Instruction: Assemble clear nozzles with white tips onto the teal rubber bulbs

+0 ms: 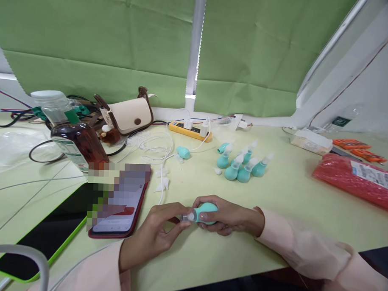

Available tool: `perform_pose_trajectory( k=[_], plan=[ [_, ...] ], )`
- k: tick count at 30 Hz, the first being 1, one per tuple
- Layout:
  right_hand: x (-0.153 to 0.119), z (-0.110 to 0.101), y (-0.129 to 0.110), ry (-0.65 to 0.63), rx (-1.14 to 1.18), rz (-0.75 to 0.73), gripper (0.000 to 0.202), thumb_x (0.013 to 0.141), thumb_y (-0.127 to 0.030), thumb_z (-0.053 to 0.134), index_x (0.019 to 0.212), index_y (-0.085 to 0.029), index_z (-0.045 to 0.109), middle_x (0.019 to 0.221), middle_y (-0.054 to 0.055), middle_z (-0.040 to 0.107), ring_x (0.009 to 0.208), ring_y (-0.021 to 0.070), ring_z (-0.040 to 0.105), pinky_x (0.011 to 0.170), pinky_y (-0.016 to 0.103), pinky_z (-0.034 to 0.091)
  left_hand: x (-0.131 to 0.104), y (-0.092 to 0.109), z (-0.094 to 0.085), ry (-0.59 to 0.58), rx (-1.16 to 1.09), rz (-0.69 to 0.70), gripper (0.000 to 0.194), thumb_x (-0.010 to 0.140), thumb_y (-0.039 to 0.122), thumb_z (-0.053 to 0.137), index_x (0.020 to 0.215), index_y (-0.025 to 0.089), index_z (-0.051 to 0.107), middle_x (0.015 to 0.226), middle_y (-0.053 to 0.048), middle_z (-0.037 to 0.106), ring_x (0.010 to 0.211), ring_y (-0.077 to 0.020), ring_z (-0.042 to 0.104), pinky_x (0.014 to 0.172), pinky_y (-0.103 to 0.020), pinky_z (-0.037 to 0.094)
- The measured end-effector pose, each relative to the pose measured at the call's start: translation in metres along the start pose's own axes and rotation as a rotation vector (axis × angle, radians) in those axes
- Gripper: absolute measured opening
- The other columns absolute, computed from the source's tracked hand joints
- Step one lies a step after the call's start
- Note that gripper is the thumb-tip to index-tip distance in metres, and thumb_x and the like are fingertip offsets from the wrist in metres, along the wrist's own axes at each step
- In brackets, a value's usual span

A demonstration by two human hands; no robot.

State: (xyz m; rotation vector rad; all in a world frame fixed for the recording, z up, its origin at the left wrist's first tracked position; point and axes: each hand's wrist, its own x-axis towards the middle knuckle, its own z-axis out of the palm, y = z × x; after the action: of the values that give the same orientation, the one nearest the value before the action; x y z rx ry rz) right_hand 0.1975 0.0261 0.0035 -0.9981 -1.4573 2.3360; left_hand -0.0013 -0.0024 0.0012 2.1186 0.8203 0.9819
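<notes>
My right hand (220,216) is wrapped around a teal squeeze bulb (207,210), its neck turned to the left. Between the thumb and fingers of my left hand (161,227), a clear plastic nozzle (185,217) is pinched against the bulb's neck; whether it is fully seated I cannot tell. Beyond my hands stands a group of several teal bulbs with clear tips (244,172). Behind that group a teal bulb (223,148) lies on its side. Another teal bulb (183,152) lies farther left, near a white cable.
Two phones (47,231) (122,206) lie at the left, before a dark bottle (81,141). Toward the back are a cream handbag (131,113) and a yellow power strip (190,131) with cables. A red package (355,178) and a white box (311,141) occupy the right side.
</notes>
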Motion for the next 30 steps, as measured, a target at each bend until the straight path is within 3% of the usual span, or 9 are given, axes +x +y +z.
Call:
perform_pose_trajectory(
  k=[5, 11, 13, 15, 18, 22, 26, 28, 30],
  plan=[
    [0.0, 0.001, -0.001, 0.099, -0.139, -0.064, 0.028, 0.072, -0.038, 0.058, 0.087, -0.02, 0.042, 0.061, -0.006, 0.046, 0.036, 0.0, 0.027, 0.03, 0.012, 0.022, 0.001, -0.003, 0.002, 0.025, -0.08, -0.122, 0.014, 0.074, 0.016, 0.057, 0.087, 0.014, 0.062, 0.081, -0.006, 0.066, 0.071, -0.015, 0.059, 0.063, -0.022, 0.047],
    [0.0, 0.008, 0.011, 0.562, -0.882, -0.62, 0.027, 0.071, -0.037, 0.057, 0.085, -0.018, 0.045, 0.073, 0.0, 0.05, 0.058, 0.009, 0.047, 0.053, 0.022, 0.039, 0.005, -0.011, 0.005, 0.118, -0.532, -0.46, 0.023, 0.062, 0.021, 0.068, 0.083, 0.014, 0.062, 0.079, -0.006, 0.066, 0.069, -0.0166, 0.059, 0.058, -0.024, 0.049],
    [0.0, 0.008, 0.015, 0.623, -1.123, -0.761, 0.026, 0.073, -0.037, 0.055, 0.087, -0.017, 0.046, 0.076, 0.002, 0.052, 0.064, 0.0116, 0.048, 0.057, 0.024, 0.038, 0.005, -0.012, 0.004, 0.127, -0.576, -0.489, 0.024, 0.06, 0.021, 0.069, 0.082, 0.014, 0.063, 0.076, -0.005, 0.066, 0.067, -0.0163, 0.059, 0.058, -0.025, 0.049],
    [-0.001, 0.008, 0.016, 0.6, -1.24, -0.771, 0.025, 0.076, -0.038, 0.051, 0.088, -0.017, 0.045, 0.076, 0.003, 0.053, 0.062, 0.0118, 0.047, 0.055, 0.024, 0.037, 0.004, -0.012, 0.004, 0.118, -0.526, -0.489, 0.023, 0.061, 0.02, 0.069, 0.083, 0.013, 0.064, 0.076, -0.005, 0.066, 0.066, -0.0159, 0.059, 0.058, -0.025, 0.049],
    [-0.003, 0.008, 0.014, 0.552, -1.139, -0.647, 0.024, 0.077, -0.038, 0.049, 0.087, -0.018, 0.043, 0.074, 0.001, 0.051, 0.06, 0.0108, 0.045, 0.054, 0.023, 0.035, 0.001, -0.009, 0.004, 0.1, -0.406, -0.436, 0.024, 0.065, 0.021, 0.066, 0.088, 0.013, 0.065, 0.071, -0.005, 0.066, 0.062, -0.0155, 0.059, 0.055, -0.025, 0.048],
    [-0.002, 0.012, 0.013, 0.47, -0.749, -0.506, 0.026, 0.076, -0.041, 0.053, 0.079, -0.019, 0.038, 0.067, -0.003, 0.043, 0.056, 0.0075, 0.039, 0.049, 0.019, 0.032, -0.001, -0.005, 0.004, 0.112, -0.37, -0.373, 0.025, 0.068, 0.022, 0.064, 0.09, 0.011, 0.065, 0.067, -0.005, 0.064, 0.055, -0.0137, 0.057, 0.053, -0.025, 0.047],
    [0.003, 0.019, 0.02, 0.235, -0.349, -0.378, 0.03, 0.079, -0.046, 0.045, 0.089, -0.021, 0.032, 0.059, -0.007, 0.037, 0.043, 0.0047, 0.034, 0.041, 0.017, 0.031, 0.002, -0.003, 0.001, 0.111, -0.484, -0.413, 0.018, 0.068, 0.023, 0.065, 0.084, 0.014, 0.065, 0.067, -0.001, 0.06, 0.053, -0.0096, 0.051, 0.051, -0.02, 0.043],
    [0.003, 0.023, 0.021, 0.12, -0.292, -0.391, 0.032, 0.082, -0.048, 0.038, 0.098, -0.021, 0.029, 0.064, -0.005, 0.042, 0.048, 0.007, 0.042, 0.045, 0.02, 0.037, 0.004, -0.003, -0.002, 0.155, -0.547, -0.433, 0.013, 0.069, 0.024, 0.064, 0.079, 0.016, 0.064, 0.068, 0.001, 0.058, 0.059, -0.0088, 0.051, 0.055, -0.017, 0.042],
    [0.001, 0.022, 0.017, 0.155, -0.401, -0.507, 0.034, 0.084, -0.047, 0.033, 0.105, -0.02, 0.029, 0.082, 0.003, 0.049, 0.067, 0.0112, 0.049, 0.057, 0.026, 0.043, 0.006, -0.004, -0.006, 0.249, -0.593, -0.448, 0.01, 0.07, 0.025, 0.063, 0.076, 0.018, 0.062, 0.073, 0.001, 0.057, 0.068, -0.0091, 0.051, 0.061, -0.016, 0.041]
  ],
)
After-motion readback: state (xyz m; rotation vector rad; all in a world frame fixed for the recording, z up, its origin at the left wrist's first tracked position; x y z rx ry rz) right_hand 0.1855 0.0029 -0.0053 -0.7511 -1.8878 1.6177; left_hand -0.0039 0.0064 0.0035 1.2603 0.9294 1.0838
